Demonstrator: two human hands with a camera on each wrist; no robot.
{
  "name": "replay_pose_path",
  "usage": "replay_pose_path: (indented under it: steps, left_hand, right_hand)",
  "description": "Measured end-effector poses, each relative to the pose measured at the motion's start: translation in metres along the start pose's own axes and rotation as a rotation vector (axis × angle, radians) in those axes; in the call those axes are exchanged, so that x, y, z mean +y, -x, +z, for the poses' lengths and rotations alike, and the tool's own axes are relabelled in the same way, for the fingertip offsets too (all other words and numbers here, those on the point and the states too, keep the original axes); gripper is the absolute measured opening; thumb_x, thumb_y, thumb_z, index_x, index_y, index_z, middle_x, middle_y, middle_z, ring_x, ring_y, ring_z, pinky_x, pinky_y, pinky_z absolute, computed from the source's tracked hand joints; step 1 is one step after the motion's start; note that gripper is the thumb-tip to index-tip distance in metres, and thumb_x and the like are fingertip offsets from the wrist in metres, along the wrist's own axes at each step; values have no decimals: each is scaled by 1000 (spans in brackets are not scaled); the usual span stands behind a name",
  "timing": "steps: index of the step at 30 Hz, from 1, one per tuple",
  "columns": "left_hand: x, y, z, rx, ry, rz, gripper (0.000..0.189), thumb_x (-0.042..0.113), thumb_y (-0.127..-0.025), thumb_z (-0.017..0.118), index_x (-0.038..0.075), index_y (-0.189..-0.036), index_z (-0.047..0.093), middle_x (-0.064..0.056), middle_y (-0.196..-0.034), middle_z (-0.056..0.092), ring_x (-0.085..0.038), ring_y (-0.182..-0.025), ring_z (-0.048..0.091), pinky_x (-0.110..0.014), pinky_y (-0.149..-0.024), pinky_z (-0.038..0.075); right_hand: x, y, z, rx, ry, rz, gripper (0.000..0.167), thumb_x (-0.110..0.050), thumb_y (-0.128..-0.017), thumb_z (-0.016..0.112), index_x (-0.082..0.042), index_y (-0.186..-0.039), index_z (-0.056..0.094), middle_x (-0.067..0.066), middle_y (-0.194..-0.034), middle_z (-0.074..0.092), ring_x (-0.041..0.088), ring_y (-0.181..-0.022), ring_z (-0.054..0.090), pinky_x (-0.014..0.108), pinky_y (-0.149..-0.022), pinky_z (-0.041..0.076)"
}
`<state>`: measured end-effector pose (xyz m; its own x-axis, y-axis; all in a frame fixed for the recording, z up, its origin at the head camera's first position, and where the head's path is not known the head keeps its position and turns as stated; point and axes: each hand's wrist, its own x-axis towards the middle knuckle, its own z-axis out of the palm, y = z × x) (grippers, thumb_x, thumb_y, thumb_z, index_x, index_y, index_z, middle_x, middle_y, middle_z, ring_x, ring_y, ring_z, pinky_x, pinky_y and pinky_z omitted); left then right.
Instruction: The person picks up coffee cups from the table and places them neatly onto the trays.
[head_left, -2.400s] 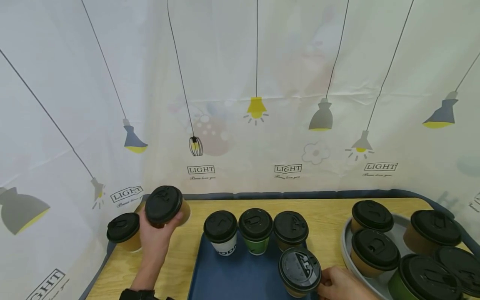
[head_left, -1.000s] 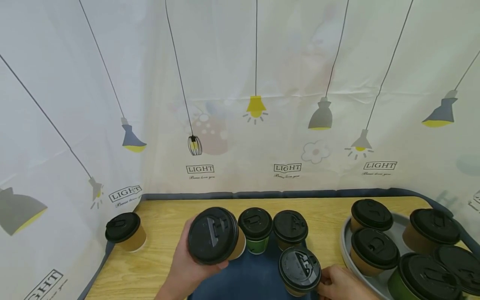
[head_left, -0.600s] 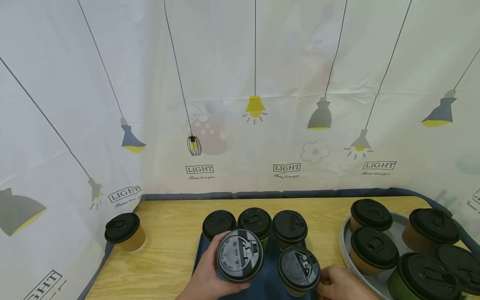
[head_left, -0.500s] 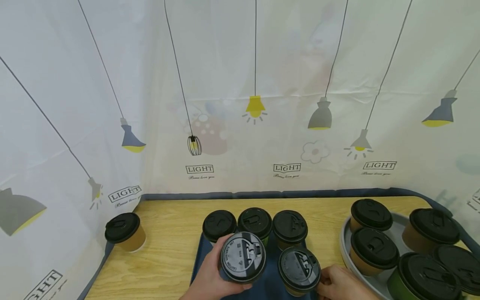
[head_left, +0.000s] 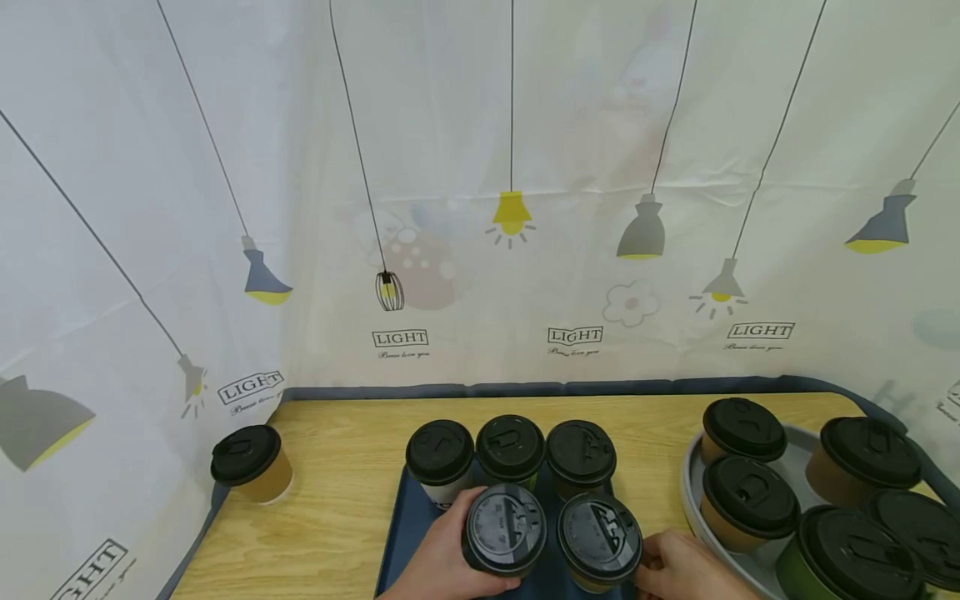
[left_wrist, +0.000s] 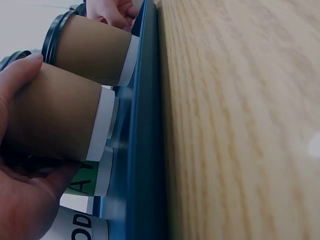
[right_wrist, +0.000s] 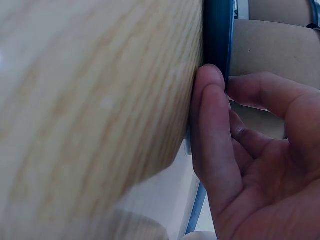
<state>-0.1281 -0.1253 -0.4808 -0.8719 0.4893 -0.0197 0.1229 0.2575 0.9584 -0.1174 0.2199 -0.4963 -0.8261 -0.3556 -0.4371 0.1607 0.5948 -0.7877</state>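
My left hand (head_left: 442,557) grips a brown paper coffee cup (head_left: 506,529) with a black lid over the front of the blue tray (head_left: 399,521). In the left wrist view this cup (left_wrist: 57,110) leans slightly, its white base seemingly just above the tray floor. Beside it on the tray stands another lidded brown cup (head_left: 600,537). A white cup (head_left: 440,454), a green cup (head_left: 511,448) and a brown cup (head_left: 581,454) form the row behind. My right hand (head_left: 686,571) pinches the tray's right rim (right_wrist: 218,40) between thumb and fingers.
A round grey tray (head_left: 692,492) with several lidded cups stands at the right. One brown cup (head_left: 255,467) sits alone on the wooden table (head_left: 330,500) at the far left. A printed cloth (head_left: 465,358) hangs behind the table.
My left hand has carried the brown cup from the table's left side rightward, then toward me and down over the tray's front. My right hand has stayed at the tray's rim.
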Motion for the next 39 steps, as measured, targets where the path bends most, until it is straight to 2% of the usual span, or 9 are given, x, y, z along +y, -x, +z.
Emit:
replay_pose_path:
  steps: [8,16,25,27,30,34,37,39]
  left_hand:
    - [-1,-2,3,-13,-40,5,89,28,-79,91,14,-152,42,-8,-143,55,-33,-127,58,-53,-104,49]
    - [-4,-3,3,-29,-65,0,88,29,-79,90,15,-152,42,-7,-142,56,-32,-127,59,-51,-104,49]
    - [-9,-4,1,-43,-44,-34,91,29,-79,91,13,-153,41,-7,-143,55,-34,-128,57,-57,-105,46]
    - [-10,-3,-1,-56,-31,-49,93,32,-80,91,11,-154,39,-9,-145,54,-35,-129,56,-55,-104,46]
    - [-12,1,-5,-99,44,-60,97,38,-84,89,6,-157,34,-14,-150,48,-36,-133,53,-47,-106,48]
    - [-12,7,-13,-186,148,-54,103,44,-89,82,1,-162,24,-23,-159,35,-40,-144,43,-35,-112,45]
    - [-13,12,-23,-237,136,-34,104,45,-94,77,0,-164,15,-27,-165,23,-44,-151,29,-37,-118,37]
    - [-15,17,-29,-226,97,-25,100,41,-96,75,3,-165,15,-25,-166,22,-43,-153,25,-41,-120,35]
  right_hand:
    - [0,-2,0,-1,1,24,15,-8,-98,63,-5,-87,73,2,-74,68,18,-67,62,37,-65,53]
    - [2,-3,0,-6,7,10,15,-9,-98,64,-5,-88,74,2,-75,68,19,-68,63,37,-65,54]
    - [2,-3,-1,-6,5,4,15,-9,-98,63,-5,-88,74,2,-74,68,19,-67,62,37,-65,53]
    - [2,-3,-1,-7,5,-2,15,-9,-98,64,-5,-87,74,2,-74,68,19,-67,62,37,-64,53]
    - [2,-3,-1,-9,1,-6,15,-9,-98,63,-5,-87,74,2,-74,68,19,-67,62,37,-64,53]
    - [3,-3,-1,-13,-5,-10,15,-9,-98,63,-4,-87,73,2,-75,68,19,-67,63,37,-64,53]
    - [3,-4,-1,-9,-2,-2,16,-9,-98,63,-4,-87,73,2,-75,68,19,-67,63,37,-64,54]
    - [4,-4,-1,-6,3,4,16,-9,-98,63,-4,-88,74,2,-75,68,19,-68,63,38,-65,54]
